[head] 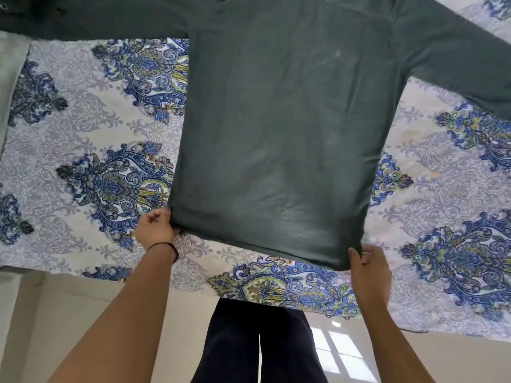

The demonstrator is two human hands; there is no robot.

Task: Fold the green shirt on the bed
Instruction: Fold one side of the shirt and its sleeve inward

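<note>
A: What did each hand grasp?

B: The left hand (pixel 156 226) was closed on the near-left hem corner of the green shirt (pixel 279 139), fingers curled under the cloth and thumb on top. The right hand (pixel 369 268) pinched the near-right hem corner, its thumb lying over the fabric and its fingers (pixel 367 257) tucked beneath. A thin dark band (pixel 166 247) circled the left wrist.

A: Where did the shirt lie relative to those fingers?

B: It was spread flat on the bed (pixel 69 128), its body extending away from both sets of fingertips, the hem stretched between them. One sleeve ran outward beyond the left fingers, the other beyond the right, both at the far end of the garment. The patterned blue-and-white bedsheet (pixel 442 203) showed to either side of the fingers and just nearer than the hem.

A: And behind the hands?

B: The person's dark trousers (pixel 257 346) stood against the bed edge, above a pale floor (pixel 69 313).
</note>
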